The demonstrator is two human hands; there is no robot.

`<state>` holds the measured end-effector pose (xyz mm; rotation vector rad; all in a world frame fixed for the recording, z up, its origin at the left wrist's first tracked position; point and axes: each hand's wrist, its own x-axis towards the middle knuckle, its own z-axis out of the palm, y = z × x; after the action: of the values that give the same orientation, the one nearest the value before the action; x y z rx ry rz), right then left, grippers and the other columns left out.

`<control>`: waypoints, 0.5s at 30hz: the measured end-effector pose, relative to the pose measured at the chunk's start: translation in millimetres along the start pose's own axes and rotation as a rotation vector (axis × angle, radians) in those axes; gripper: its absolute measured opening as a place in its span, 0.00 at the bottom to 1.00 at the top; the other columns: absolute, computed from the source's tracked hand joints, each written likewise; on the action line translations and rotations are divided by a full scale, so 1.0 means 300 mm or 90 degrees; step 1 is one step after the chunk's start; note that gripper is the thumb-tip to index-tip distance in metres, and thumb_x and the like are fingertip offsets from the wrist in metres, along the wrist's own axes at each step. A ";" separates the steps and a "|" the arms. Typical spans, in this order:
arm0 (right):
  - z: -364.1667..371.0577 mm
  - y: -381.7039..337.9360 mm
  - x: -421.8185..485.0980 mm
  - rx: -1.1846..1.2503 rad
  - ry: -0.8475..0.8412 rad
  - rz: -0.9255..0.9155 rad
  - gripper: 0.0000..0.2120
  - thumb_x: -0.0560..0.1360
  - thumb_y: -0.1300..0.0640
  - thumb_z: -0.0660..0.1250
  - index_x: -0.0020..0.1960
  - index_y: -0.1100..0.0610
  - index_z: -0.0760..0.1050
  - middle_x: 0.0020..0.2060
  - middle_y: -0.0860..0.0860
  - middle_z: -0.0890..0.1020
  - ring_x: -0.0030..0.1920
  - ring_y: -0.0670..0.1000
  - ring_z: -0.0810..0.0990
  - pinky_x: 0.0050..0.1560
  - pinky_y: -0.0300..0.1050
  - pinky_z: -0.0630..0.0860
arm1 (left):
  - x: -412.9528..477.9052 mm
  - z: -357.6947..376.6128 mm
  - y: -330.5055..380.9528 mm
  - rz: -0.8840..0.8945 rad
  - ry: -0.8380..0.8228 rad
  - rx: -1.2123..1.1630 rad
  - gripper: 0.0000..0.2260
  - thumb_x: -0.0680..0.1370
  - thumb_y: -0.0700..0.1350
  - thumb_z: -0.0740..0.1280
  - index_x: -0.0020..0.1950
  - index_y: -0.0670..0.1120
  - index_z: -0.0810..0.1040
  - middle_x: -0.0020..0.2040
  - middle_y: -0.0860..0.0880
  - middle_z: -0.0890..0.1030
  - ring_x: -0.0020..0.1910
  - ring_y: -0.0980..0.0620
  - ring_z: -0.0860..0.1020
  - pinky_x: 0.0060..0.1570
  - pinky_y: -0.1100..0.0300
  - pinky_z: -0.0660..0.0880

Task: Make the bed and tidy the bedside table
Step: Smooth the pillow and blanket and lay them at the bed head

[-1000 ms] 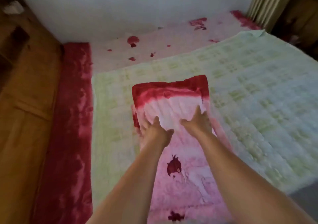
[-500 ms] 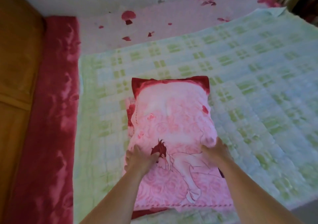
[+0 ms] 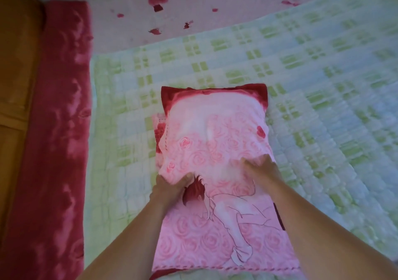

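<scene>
Green-checked quilt (image 3: 301,86) spreads wide, with the pink rose-print pillow (image 3: 215,133) lying toward its near edge. The left hand (image 3: 170,190) and right hand (image 3: 262,170), set apart, each bunch a side of it. It looks soft and light, best gripped there.

- The pillow (image 3: 215,142) lies lengthwise on the green checked quilt (image 3: 312,81), a raised bulk in the middle of the bed.
- The left hand (image 3: 170,190) and right hand (image 3: 263,173) grip its two sides, and both forearms cover its near end.
- Right of the pillow and beyond its far end, the quilt lies flat and open.
- To its left, a narrower band of quilt runs up to the red blanket (image 3: 53,139).
- Wooden furniture (image 3: 15,86) walls off the left side, just beside that blanket.
</scene>
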<state>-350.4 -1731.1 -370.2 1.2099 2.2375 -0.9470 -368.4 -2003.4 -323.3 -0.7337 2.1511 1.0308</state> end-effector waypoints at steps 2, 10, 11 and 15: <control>-0.014 -0.018 0.013 0.026 -0.001 0.018 0.49 0.60 0.24 0.59 0.72 0.53 0.61 0.66 0.58 0.71 0.64 0.62 0.72 0.63 0.60 0.70 | -0.005 -0.022 0.001 -0.009 0.000 0.007 0.61 0.48 0.78 0.70 0.73 0.45 0.63 0.67 0.45 0.73 0.63 0.42 0.75 0.62 0.46 0.73; -0.024 -0.080 0.038 0.013 -0.021 0.025 0.48 0.69 0.25 0.49 0.78 0.56 0.48 0.75 0.61 0.59 0.73 0.63 0.61 0.72 0.59 0.60 | -0.106 -0.095 0.182 0.023 -0.091 -0.105 0.58 0.50 0.62 0.81 0.73 0.38 0.65 0.64 0.41 0.77 0.59 0.44 0.79 0.59 0.52 0.76; -0.033 -0.090 0.029 0.006 -0.022 0.028 0.48 0.70 0.25 0.49 0.78 0.57 0.49 0.74 0.62 0.60 0.73 0.64 0.61 0.71 0.58 0.61 | -0.123 -0.112 0.214 0.024 -0.096 -0.100 0.55 0.55 0.59 0.82 0.74 0.38 0.63 0.66 0.41 0.75 0.61 0.45 0.77 0.60 0.54 0.74; -0.101 -0.114 -0.004 0.105 -0.047 0.033 0.47 0.73 0.27 0.49 0.75 0.64 0.59 0.72 0.64 0.65 0.70 0.63 0.67 0.70 0.53 0.64 | -0.185 -0.209 0.331 0.071 -0.112 -0.050 0.42 0.56 0.59 0.82 0.63 0.38 0.76 0.58 0.43 0.81 0.54 0.46 0.81 0.57 0.53 0.78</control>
<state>-380.0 -1722.8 -336.6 1.2753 2.0952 -1.1555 -421.5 -1989.9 -205.6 -0.5424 2.0285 1.1970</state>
